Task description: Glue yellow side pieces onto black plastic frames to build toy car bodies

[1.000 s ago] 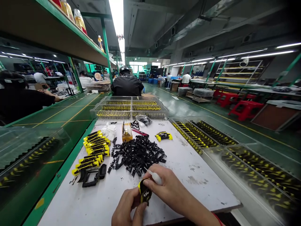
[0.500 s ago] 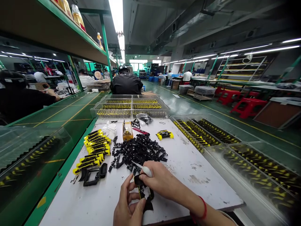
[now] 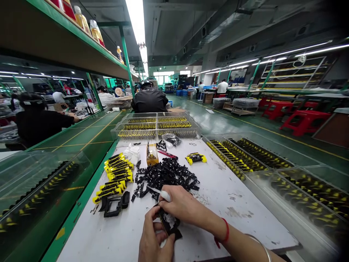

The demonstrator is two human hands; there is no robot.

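Observation:
My left hand (image 3: 155, 236) is closed around a black plastic frame (image 3: 172, 222), pinching its near end with the thumb over it. My right hand (image 3: 182, 205) grips a white-handled pointed tool (image 3: 164, 196), whose thin tip points to the upper left. Its fingers also press on the far end of the frame, partly hiding it. Just beyond the hands lies a heap of small black plastic parts (image 3: 167, 174). Left of the hands, a similar empty black frame (image 3: 113, 206) rests on the white board (image 3: 109, 236).
Yellow-and-black pieces (image 3: 118, 169) are stacked on the left, with a single one (image 3: 196, 158) at the right. A small yellow box (image 3: 152, 154) and a red pen-like item (image 3: 168, 154) sit behind the heap. Clear trays (image 3: 200, 133) border the board. A co-worker (image 3: 149, 98) sits ahead.
The view has shifted slightly, moving the scene a little rightward. My right hand has tilted with the tool over the frame's far end; both hands keep their hold.

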